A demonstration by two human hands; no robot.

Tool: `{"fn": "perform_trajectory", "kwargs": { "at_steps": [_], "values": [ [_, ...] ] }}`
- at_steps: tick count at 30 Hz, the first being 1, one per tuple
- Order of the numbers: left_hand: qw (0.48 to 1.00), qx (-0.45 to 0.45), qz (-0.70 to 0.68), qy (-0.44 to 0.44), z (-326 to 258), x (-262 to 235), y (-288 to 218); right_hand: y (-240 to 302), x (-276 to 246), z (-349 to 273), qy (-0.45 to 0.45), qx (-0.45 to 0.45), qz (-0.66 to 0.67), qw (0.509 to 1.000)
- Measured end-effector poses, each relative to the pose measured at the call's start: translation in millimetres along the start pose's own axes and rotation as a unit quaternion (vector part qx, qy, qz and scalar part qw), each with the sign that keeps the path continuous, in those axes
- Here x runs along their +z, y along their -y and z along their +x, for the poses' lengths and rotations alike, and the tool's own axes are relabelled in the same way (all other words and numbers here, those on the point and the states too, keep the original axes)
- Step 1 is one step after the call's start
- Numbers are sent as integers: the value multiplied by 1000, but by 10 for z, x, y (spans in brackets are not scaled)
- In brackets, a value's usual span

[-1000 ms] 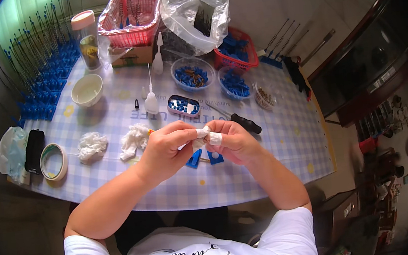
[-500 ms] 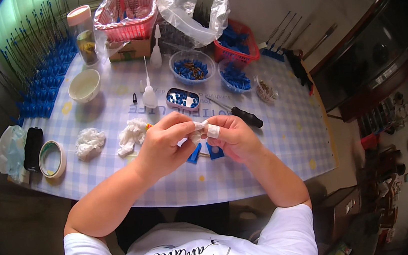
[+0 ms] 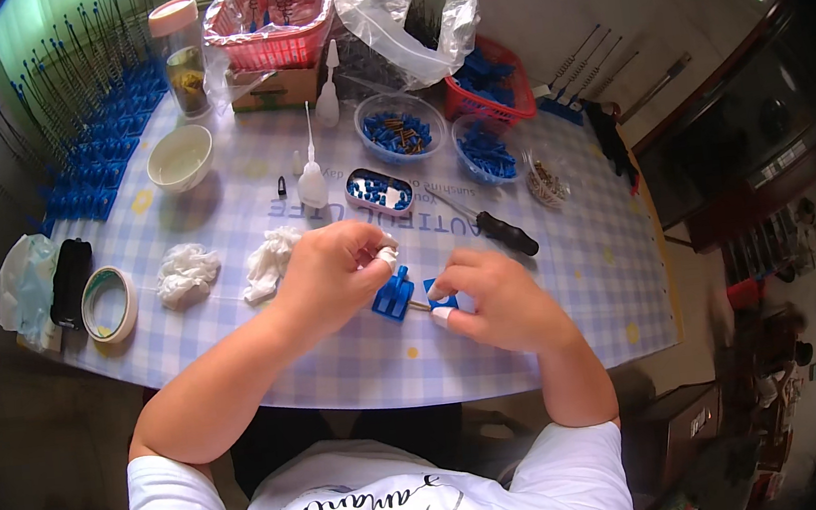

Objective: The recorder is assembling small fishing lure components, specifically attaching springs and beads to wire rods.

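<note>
Checked glossy cloth covers worktop | left hand grip pinches ridged blue plastic block | right hand grip clenched on small blue piece, both mid-worktop

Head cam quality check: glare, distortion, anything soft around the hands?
Head view: strong fisheye, table edge bows and corners vignette black; sheen on the checked cloth by the glue bottle; bright lamp spot top right; left hand, right hand and blue part sharp; dark clutter at right rim soft.
</note>
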State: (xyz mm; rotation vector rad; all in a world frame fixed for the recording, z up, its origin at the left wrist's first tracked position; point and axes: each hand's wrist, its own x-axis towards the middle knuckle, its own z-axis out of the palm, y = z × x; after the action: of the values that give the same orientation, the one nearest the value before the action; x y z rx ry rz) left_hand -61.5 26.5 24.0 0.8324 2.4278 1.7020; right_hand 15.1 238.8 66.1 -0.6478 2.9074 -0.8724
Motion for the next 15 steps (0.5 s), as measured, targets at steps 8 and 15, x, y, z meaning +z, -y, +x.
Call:
{"fn": "perform_trajectory", "kwargs": {
  "at_steps": [8, 15],
  "values": [
    [998, -9, 12, 65, 1, -11, -3, -28, 224, 1, -25, -19, -96, 995],
    [994, 18, 40, 103, -10, -62, -162, -66, 316, 12, -54, -22, -117, 991]
  ]
}}
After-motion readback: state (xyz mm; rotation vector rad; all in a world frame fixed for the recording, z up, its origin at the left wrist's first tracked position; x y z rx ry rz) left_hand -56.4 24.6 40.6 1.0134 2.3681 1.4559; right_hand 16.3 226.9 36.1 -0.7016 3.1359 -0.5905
